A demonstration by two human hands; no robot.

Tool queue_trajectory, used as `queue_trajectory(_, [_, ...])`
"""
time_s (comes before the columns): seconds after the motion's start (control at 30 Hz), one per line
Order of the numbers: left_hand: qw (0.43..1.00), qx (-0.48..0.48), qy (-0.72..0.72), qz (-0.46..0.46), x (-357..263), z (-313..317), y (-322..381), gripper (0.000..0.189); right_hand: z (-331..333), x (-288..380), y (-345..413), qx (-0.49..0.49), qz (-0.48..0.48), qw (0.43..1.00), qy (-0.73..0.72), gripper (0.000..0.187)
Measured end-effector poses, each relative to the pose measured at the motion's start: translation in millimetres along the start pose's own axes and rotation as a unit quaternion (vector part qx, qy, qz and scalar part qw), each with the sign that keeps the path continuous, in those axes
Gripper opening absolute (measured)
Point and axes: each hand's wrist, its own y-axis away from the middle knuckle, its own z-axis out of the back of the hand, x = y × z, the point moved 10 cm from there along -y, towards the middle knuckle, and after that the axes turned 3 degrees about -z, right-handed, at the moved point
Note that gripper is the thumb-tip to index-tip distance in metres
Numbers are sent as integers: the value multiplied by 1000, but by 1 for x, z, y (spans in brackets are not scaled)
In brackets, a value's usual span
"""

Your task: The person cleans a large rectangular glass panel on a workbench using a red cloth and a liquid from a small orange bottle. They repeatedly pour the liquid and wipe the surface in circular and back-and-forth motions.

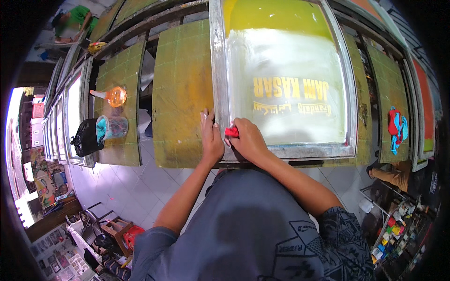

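Note:
Before me a screen-printing frame (pixel 218 63) lies on a stained green-brown board (pixel 181 87). Its pale mesh (pixel 291 63) carries yellow lettering and a yellow-green band at the far end. My left hand (pixel 213 140) rests along the frame's left rail near the close corner, fingers stretched towards the board and thumb by the rail. In my right hand (pixel 251 138) is a bunched red cloth (pixel 232 132), pressed at the inner edge of that same rail. The fingertips beneath the cloth are partly hidden.
On the left board stand an orange spray bottle (pixel 116 96), a clear plastic tub (pixel 117 127) and a black plastic bag (pixel 86 137). Red and blue rags (pixel 396 130) lie on the right board. One person (pixel 75 26) is at far left, another (pixel 418 181) at right.

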Motion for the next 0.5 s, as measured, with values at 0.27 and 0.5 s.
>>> queue_trajectory(0.27, [1000, 8, -10, 3, -8, 2, -3, 46, 45, -14, -26, 31, 47, 998, 7, 26])
queue_trajectory(0.5, [1000, 4, -5, -5, -5, 2, -2, 48, 1, 5, 6, 110, 140, 977, 116, 26])
